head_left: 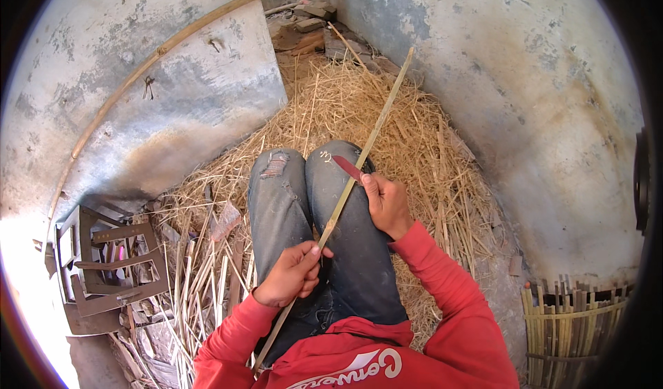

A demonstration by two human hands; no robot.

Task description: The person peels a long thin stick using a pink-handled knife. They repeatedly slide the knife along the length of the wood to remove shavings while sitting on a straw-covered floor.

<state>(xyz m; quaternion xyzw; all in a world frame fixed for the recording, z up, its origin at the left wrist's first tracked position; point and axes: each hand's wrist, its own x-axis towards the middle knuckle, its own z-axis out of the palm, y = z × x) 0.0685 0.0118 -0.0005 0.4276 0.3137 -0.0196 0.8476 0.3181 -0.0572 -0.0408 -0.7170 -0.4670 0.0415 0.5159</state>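
Note:
A long, pale green bamboo strip (379,123) runs slantwise across my lap, its far end up over the pile of shavings. My left hand (293,273) is closed around it near a node, and the strip's near end passes below that hand toward my left side. In my right hand (387,204) is a knife with a dark red blade (347,167). The blade crosses the strip above my right knee, pointing up and left. The knife's handle is hidden in my fist. A few small curled shavings (325,156) lie on my jeans.
A heap of straw-like shavings (414,133) spreads before my legs. Split sticks (197,278) lie at left beside a brown frame-like stand (124,264). A curved bamboo pole (162,50) leans along the left wall. A slatted bamboo basket (573,323) stands at lower right.

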